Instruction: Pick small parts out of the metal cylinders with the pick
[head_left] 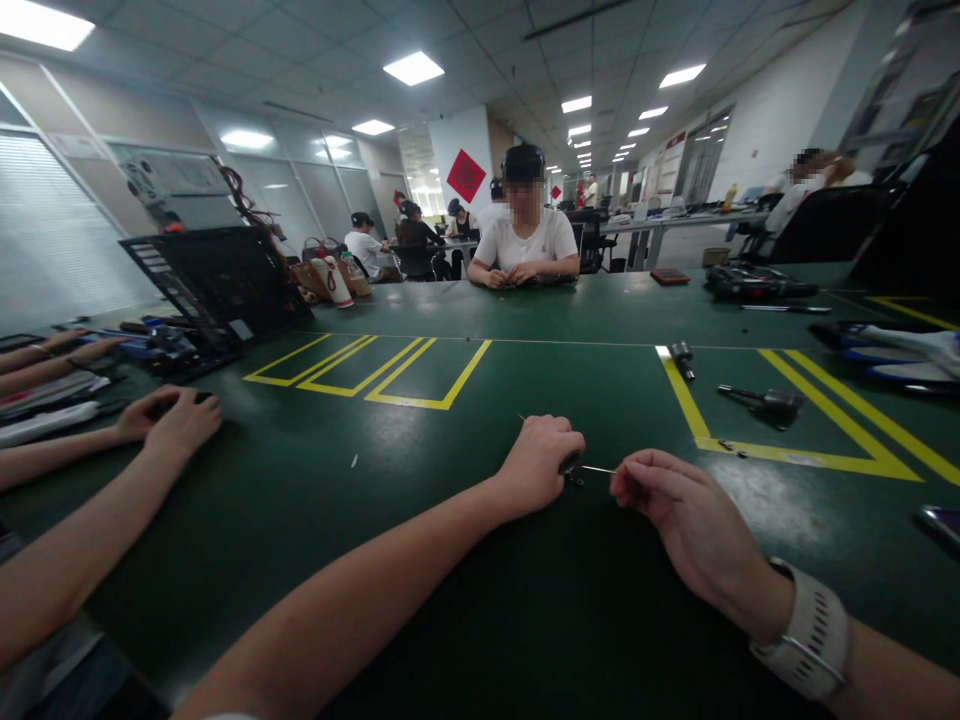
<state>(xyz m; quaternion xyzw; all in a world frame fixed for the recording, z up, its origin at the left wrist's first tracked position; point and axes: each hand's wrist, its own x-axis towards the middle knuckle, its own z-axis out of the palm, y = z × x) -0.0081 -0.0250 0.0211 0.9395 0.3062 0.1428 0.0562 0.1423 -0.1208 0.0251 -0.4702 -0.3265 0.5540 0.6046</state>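
Note:
My left hand (534,462) is closed around a small dark part (570,463), most of it hidden by the fingers. A thin metal rod (598,469) runs from that part to my right hand (675,500), whose fingertips pinch its other end. What tool or piece the rod belongs to cannot be made out. Tiny dark bits show just under the part. To the right, inside a yellow taped outline, lie a dark cylindrical metal part (681,358) and a shafted dark metal part (776,402). A few tiny pieces (731,448) sit by the tape.
Another person's hands (176,420) work at the left, near a black frame (217,285). A person in a white shirt (523,245) sits opposite. Yellow tape (409,402) marks the green table (420,520). A black object (761,283) and blue-white tools (892,350) lie right.

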